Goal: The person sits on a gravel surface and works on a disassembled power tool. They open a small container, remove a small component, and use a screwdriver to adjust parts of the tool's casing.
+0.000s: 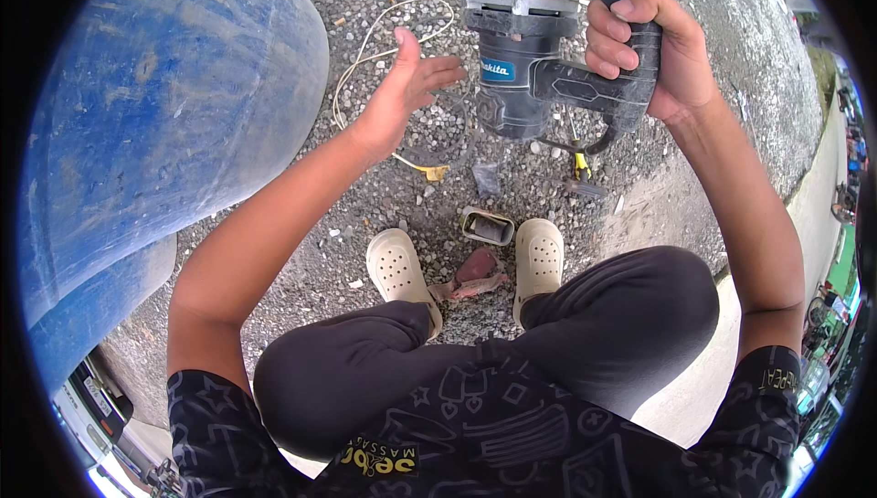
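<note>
My right hand [653, 50] is wrapped around the black rear handle of a rotary hammer [517, 50], holding it up over the gravel. Its metal upper body is grey and dusty, and its motor housing is dark with a blue label. The tool's front end runs out of the top of the picture. Just left of the motor housing is my left hand [406, 96], empty, with its fingers stretched out and thumb raised. A small gap seems to separate it from the tool. Below the tool lies a yellow-handled tool [581, 164], perhaps a screwdriver.
Large blue barrels [183, 68] stand close on the left. A pale cord [347, 82] with a yellow end [434, 172] loops over the gravel. Between my cream clogs [541, 260] sit a small tub [487, 226] with dark contents and a reddish rag [475, 274].
</note>
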`<act>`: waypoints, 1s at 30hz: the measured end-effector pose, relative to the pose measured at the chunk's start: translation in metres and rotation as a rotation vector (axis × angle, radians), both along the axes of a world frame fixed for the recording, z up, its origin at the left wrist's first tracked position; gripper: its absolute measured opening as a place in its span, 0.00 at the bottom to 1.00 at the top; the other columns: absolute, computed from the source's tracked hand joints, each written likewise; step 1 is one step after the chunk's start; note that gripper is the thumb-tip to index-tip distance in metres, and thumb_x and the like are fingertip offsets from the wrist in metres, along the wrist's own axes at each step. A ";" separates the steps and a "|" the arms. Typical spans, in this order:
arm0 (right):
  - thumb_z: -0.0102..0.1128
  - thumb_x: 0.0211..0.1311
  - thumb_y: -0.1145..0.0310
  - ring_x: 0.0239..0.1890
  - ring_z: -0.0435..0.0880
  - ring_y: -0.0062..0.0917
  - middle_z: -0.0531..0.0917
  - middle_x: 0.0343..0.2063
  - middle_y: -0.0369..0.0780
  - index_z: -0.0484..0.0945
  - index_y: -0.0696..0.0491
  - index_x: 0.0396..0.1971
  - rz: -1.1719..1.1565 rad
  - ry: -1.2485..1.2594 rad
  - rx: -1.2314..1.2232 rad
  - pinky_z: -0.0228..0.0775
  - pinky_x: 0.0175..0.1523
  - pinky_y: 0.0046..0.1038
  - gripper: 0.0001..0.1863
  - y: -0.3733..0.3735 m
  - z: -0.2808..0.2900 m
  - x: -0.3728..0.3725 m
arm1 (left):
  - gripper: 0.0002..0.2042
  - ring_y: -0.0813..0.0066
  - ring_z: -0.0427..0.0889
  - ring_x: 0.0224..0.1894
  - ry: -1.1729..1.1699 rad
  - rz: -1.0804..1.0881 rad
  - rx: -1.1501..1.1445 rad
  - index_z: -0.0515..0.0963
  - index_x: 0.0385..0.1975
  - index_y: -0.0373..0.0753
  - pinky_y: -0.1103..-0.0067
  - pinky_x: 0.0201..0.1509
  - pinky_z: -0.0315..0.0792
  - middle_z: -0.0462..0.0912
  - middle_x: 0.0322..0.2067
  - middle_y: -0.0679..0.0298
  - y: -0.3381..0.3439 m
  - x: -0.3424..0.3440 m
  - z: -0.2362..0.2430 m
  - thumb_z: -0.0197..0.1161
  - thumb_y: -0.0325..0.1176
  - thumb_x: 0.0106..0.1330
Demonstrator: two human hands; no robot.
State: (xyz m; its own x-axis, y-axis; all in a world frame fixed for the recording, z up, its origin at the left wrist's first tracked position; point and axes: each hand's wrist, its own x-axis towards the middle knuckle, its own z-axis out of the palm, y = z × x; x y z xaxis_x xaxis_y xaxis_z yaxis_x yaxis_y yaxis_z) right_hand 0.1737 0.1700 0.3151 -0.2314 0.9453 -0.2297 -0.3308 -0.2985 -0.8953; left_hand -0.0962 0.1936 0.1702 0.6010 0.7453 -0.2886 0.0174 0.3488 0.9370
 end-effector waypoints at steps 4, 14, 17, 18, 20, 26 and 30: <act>0.53 0.59 0.67 0.19 0.66 0.16 0.69 0.21 0.31 0.68 0.58 0.67 -0.073 0.348 -0.118 0.67 0.31 0.26 0.33 -0.013 -0.087 0.037 | 0.50 0.60 0.74 0.70 -0.186 -0.014 -0.209 0.62 0.75 0.33 0.64 0.76 0.65 0.76 0.66 0.50 -0.026 0.055 -0.013 0.30 0.76 0.74; 0.53 0.61 0.67 0.19 0.68 0.14 0.70 0.22 0.31 0.67 0.65 0.68 -0.066 1.013 -0.332 0.67 0.31 0.22 0.35 -0.020 -0.336 0.116 | 0.58 0.61 0.66 0.75 0.299 0.094 -0.321 0.64 0.74 0.26 0.69 0.79 0.55 0.68 0.73 0.46 -0.045 0.093 -0.127 0.28 0.82 0.69; 0.55 0.63 0.61 0.23 0.73 0.15 0.74 0.25 0.33 0.69 0.67 0.67 -0.096 0.568 -0.363 0.73 0.34 0.23 0.35 -0.002 -0.353 0.152 | 0.60 0.57 0.63 0.77 0.372 0.080 -0.322 0.60 0.76 0.25 0.66 0.81 0.53 0.66 0.74 0.44 -0.044 0.117 -0.147 0.26 0.83 0.68; 0.56 0.64 0.57 0.24 0.75 0.19 0.76 0.26 0.34 0.74 0.67 0.63 -0.137 0.274 -0.422 0.74 0.35 0.25 0.34 0.000 -0.354 0.159 | 0.59 0.53 0.61 0.79 0.401 0.061 -0.312 0.57 0.77 0.28 0.64 0.81 0.51 0.64 0.75 0.43 -0.044 0.124 -0.149 0.24 0.83 0.68; 0.58 0.66 0.47 0.26 0.79 0.24 0.80 0.27 0.36 0.81 0.66 0.56 -0.185 -0.309 -0.367 0.75 0.36 0.28 0.34 0.003 -0.352 0.167 | 0.57 0.52 0.60 0.79 0.469 0.029 -0.276 0.58 0.78 0.31 0.63 0.81 0.51 0.63 0.76 0.44 -0.047 0.132 -0.149 0.24 0.82 0.68; 0.55 0.67 0.25 0.31 0.90 0.31 0.88 0.27 0.45 0.87 0.62 0.45 0.052 -1.255 -0.113 0.80 0.40 0.31 0.46 -0.022 -0.316 0.183 | 0.51 0.58 0.75 0.66 0.512 -0.015 -0.175 0.65 0.75 0.32 0.67 0.73 0.65 0.76 0.67 0.49 -0.061 0.122 -0.164 0.30 0.77 0.74; 0.60 0.70 0.33 0.31 0.90 0.24 0.89 0.28 0.43 0.86 0.61 0.42 -0.180 -1.147 -0.183 0.80 0.39 0.28 0.38 -0.062 -0.310 0.191 | 0.35 0.69 0.82 0.56 0.470 0.040 -0.143 0.75 0.66 0.31 0.74 0.59 0.76 0.84 0.57 0.54 -0.067 0.111 -0.185 0.47 0.61 0.82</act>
